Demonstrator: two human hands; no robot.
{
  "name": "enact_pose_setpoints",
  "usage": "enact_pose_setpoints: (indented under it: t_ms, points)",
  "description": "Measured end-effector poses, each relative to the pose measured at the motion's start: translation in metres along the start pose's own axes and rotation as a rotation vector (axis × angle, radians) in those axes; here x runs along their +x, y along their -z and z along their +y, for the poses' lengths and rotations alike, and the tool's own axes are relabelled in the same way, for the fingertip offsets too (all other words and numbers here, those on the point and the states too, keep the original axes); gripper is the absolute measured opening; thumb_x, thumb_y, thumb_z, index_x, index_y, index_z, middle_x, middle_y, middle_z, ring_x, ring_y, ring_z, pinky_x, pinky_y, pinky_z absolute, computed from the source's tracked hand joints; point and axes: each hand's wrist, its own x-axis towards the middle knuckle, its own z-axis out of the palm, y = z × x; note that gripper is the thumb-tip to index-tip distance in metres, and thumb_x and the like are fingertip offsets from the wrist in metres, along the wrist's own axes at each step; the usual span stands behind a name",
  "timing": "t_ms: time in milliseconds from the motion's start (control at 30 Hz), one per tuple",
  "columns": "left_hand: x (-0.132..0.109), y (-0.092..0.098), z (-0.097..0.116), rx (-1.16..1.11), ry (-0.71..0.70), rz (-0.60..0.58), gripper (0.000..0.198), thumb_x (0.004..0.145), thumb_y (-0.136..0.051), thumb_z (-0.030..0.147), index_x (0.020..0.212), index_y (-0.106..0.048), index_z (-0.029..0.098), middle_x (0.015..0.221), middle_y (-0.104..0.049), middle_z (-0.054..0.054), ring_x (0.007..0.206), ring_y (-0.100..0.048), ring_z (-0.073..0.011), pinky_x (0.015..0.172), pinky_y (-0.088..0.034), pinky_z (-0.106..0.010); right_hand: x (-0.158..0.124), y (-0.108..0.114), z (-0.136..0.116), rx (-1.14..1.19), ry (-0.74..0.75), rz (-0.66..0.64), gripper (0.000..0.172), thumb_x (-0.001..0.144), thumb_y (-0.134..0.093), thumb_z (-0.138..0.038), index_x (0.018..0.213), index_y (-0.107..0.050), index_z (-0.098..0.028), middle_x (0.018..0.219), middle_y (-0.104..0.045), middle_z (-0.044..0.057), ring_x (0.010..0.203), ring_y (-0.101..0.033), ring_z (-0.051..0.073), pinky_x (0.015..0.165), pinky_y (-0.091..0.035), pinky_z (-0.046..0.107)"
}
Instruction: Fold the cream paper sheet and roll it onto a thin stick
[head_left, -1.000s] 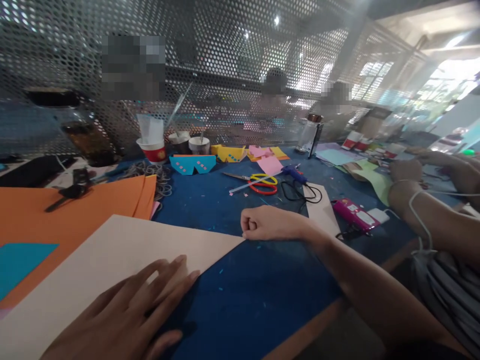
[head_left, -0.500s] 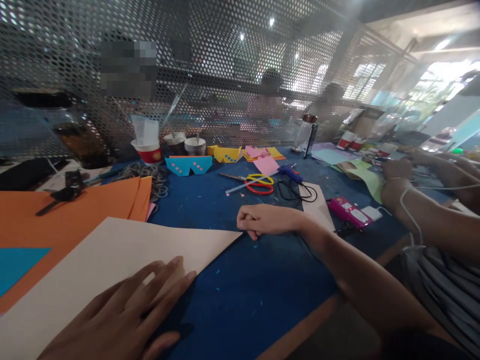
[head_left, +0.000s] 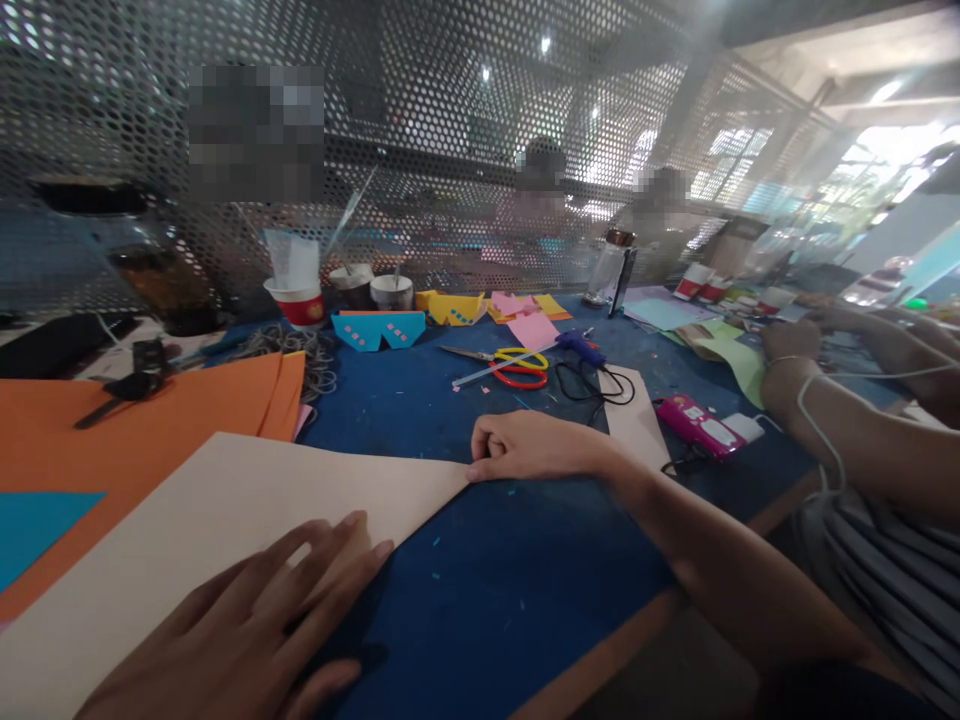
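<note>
My left hand (head_left: pixel 262 610) lies flat with fingers stretched out over a cream sheet of paper (head_left: pixel 247 490), near its front edge. The sheet narrows to a point on the right, where my right hand (head_left: pixel 521 445) has thumb and curled fingers closed on the tip. Under the sheet's left part are orange paper (head_left: pixel 187 405) and a piece of blue paper (head_left: pixel 37 530). Beyond my right hand lie scissors (head_left: pixel 517 365) with red and yellow handles and a blue glue gun (head_left: pixel 581 348) with a black cord.
A blue cut-paper piece (head_left: pixel 379 330) and paper cups (head_left: pixel 296 303) stand along the perforated metal screen (head_left: pixel 442 130). Right of my arm are a magenta device (head_left: pixel 697 425) and another person's arm (head_left: pixel 847 425). A tangle of grey cord (head_left: pixel 319 365) lies behind the orange paper.
My right thumb has come down onto the paper's tip, and the fingers now close on it. The left hand stays in place.
</note>
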Motion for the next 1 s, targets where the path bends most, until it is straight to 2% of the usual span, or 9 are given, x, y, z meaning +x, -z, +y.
enact_pose_setpoints:
  t_ms: [233, 333, 467, 567, 633, 767, 900, 1000]
  points:
    - [0.0, 0.004, 0.002, 0.024, -0.005, -0.023, 0.074, 0.11, -0.052, 0.067, 0.176, -0.021, 0.057, 0.174, -0.054, 0.007, 0.148, -0.063, -0.0366, 0.108, -0.056, -0.057, 0.0, -0.008, -0.007, -0.042, -0.024, 0.068, 0.046, 0.097, -0.076, -0.066, 0.107, -0.068, -0.022, 0.095, -0.076, 0.003, 0.083, -0.066, 0.02, 0.07, -0.038, 0.031]
    - [0.0, 0.005, 0.005, 0.024, 0.002, -0.013, 0.073, 0.11, -0.049, 0.068, 0.176, -0.02, 0.055, 0.174, -0.055, 0.006, 0.148, -0.062, -0.0373, 0.109, -0.055, -0.059, 0.0, -0.015, -0.01, -0.047, -0.001, 0.131, 0.048, 0.095, -0.078, -0.065, 0.112, -0.068, -0.022, 0.106, -0.076, 0.005, 0.09, -0.068, 0.022, 0.074, -0.042, 0.031]
    - [0.001, 0.007, 0.007, 0.016, -0.002, -0.007, 0.07, 0.112, -0.045, 0.069, 0.176, -0.022, 0.055, 0.172, -0.056, 0.007, 0.148, -0.062, -0.0366, 0.109, -0.052, -0.057, 0.002, -0.03, -0.013, -0.023, 0.123, 0.254, 0.06, 0.093, -0.083, -0.064, 0.13, -0.066, -0.02, 0.134, -0.07, 0.012, 0.119, -0.068, 0.03, 0.098, -0.052, 0.041]
    - [0.004, 0.009, 0.008, 0.026, -0.015, 0.01, 0.068, 0.113, -0.042, 0.069, 0.176, -0.023, 0.054, 0.172, -0.056, 0.007, 0.147, -0.063, -0.0356, 0.108, -0.05, -0.054, 0.006, -0.044, -0.019, -0.034, 0.191, 0.306, 0.075, 0.092, -0.087, -0.059, 0.15, -0.058, -0.021, 0.155, -0.06, 0.017, 0.145, -0.056, 0.036, 0.119, -0.046, 0.056]
    - [0.006, 0.011, 0.009, 0.037, -0.031, 0.031, 0.067, 0.114, -0.04, 0.068, 0.177, -0.023, 0.052, 0.173, -0.056, 0.007, 0.146, -0.062, -0.0347, 0.109, -0.047, -0.053, 0.008, -0.053, -0.023, -0.06, 0.231, 0.34, 0.085, 0.091, -0.089, -0.056, 0.159, -0.051, -0.022, 0.164, -0.054, 0.019, 0.155, -0.048, 0.038, 0.126, -0.041, 0.063]
    - [0.008, 0.012, 0.011, 0.05, -0.042, 0.064, 0.065, 0.115, -0.035, 0.066, 0.177, -0.025, 0.049, 0.171, -0.058, 0.006, 0.143, -0.063, -0.0331, 0.108, -0.043, -0.051, 0.012, -0.069, -0.027, -0.117, 0.281, 0.396, 0.094, 0.09, -0.089, -0.055, 0.165, -0.044, -0.021, 0.167, -0.051, 0.019, 0.155, -0.048, 0.038, 0.127, -0.041, 0.064]
    - [0.011, 0.011, 0.012, 0.049, -0.066, 0.113, 0.064, 0.116, -0.031, 0.065, 0.178, -0.025, 0.047, 0.167, -0.064, 0.004, 0.138, -0.064, -0.0338, 0.105, -0.042, -0.051, 0.013, -0.078, -0.029, -0.169, 0.273, 0.429, 0.093, 0.092, -0.086, -0.054, 0.166, -0.043, -0.018, 0.166, -0.053, 0.019, 0.152, -0.05, 0.038, 0.124, -0.044, 0.063]
    - [0.013, 0.011, 0.013, 0.037, -0.068, 0.128, 0.066, 0.116, -0.032, 0.065, 0.178, -0.024, 0.045, 0.166, -0.065, 0.002, 0.138, -0.064, -0.0353, 0.104, -0.042, -0.051, 0.015, -0.081, -0.031, -0.175, 0.258, 0.461, 0.093, 0.092, -0.083, -0.06, 0.165, -0.045, -0.017, 0.164, -0.056, 0.019, 0.151, -0.051, 0.039, 0.122, -0.045, 0.063]
